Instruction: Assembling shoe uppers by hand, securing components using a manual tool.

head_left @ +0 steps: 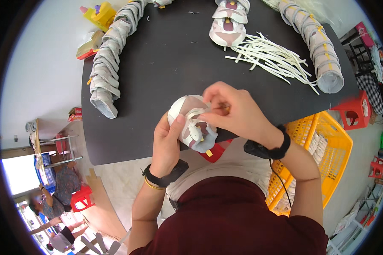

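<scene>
A white and pale-pink shoe upper [186, 103] with a grey lining sits at the table's near edge. My left hand [165, 138] is closed around its left side, thumb pressed on top. Over the upper's lace opening, my right hand [239, 111] has its fingers curled in a pinch. Something small and brownish shows between those fingers, too hidden to name. A white shoelace [194, 113] crosses the upper's front beside the right fingertips. Farther back on the table lie a bundle of loose white shoelaces [271, 57] and a row of similar shoe uppers [228, 30].
Long nested stacks of uppers line the left [107, 70] and right [317, 42] of the dark table [166, 63]. A yellow basket [338, 157] with more uppers stands at my right, near a red stool [356, 111]. A yellow container [103, 16] is at the back left. Other people sit at far left.
</scene>
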Action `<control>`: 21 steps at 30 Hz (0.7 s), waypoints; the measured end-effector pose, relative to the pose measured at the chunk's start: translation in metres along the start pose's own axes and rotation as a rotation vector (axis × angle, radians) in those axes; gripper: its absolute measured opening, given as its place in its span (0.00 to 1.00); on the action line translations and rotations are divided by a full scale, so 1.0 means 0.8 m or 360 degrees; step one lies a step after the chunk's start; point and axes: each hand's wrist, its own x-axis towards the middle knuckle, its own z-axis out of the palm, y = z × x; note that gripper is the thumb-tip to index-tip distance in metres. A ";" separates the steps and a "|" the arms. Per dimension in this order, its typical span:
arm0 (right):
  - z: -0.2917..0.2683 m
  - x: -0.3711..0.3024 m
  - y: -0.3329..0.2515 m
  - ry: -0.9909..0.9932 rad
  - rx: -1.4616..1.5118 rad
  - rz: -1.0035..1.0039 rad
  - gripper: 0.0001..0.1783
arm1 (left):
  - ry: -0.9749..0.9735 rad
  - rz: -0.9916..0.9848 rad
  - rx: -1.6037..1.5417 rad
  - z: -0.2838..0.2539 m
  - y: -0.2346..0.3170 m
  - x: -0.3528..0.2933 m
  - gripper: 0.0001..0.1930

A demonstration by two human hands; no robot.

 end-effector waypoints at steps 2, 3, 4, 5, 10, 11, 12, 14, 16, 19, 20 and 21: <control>0.004 -0.017 0.001 0.0037 -0.0047 0.0013 0.15 | 0.0014 -0.0004 -0.0048 0.002 -0.002 -0.002 0.16; 0.007 -0.023 0.002 0.0081 -0.0092 0.0033 0.16 | 0.0023 -0.0017 -0.0094 0.002 -0.003 -0.003 0.16; 0.013 -0.026 0.003 0.0081 -0.0091 0.0032 0.16 | 0.0024 -0.0017 -0.0093 0.001 -0.004 -0.005 0.16; 0.019 -0.029 0.005 0.0126 -0.0109 0.0046 0.16 | -0.0025 0.0001 -0.0073 0.000 -0.006 -0.007 0.16; 0.042 -0.035 0.013 0.0376 -0.0369 0.0029 0.16 | -0.0067 0.0172 0.0158 0.002 -0.018 -0.021 0.15; 0.045 -0.038 0.015 0.0377 -0.0371 0.0029 0.16 | -0.0062 0.0162 0.0113 0.006 -0.018 -0.024 0.14; 0.049 -0.042 0.017 0.0394 -0.0378 0.0056 0.15 | -0.0063 0.0162 0.0112 0.009 -0.019 -0.026 0.14; 0.053 -0.045 0.023 0.0414 -0.0384 0.0085 0.15 | 0.0017 0.0166 0.0046 0.013 -0.020 -0.031 0.13; 0.055 -0.047 0.026 0.0468 -0.0329 -0.0073 0.14 | 0.0053 0.0097 -0.0079 0.014 -0.015 -0.032 0.13; 0.056 -0.049 0.026 0.0498 -0.0384 -0.0168 0.13 | 0.0081 0.0050 -0.0145 0.011 -0.018 -0.033 0.12; 0.056 -0.049 0.025 0.0499 -0.0384 -0.0171 0.13 | 0.0073 0.0072 -0.0087 0.009 -0.019 -0.033 0.11; 0.056 -0.048 0.023 0.0494 -0.0362 -0.0162 0.12 | 0.0072 0.0075 -0.0086 0.008 -0.017 -0.033 0.11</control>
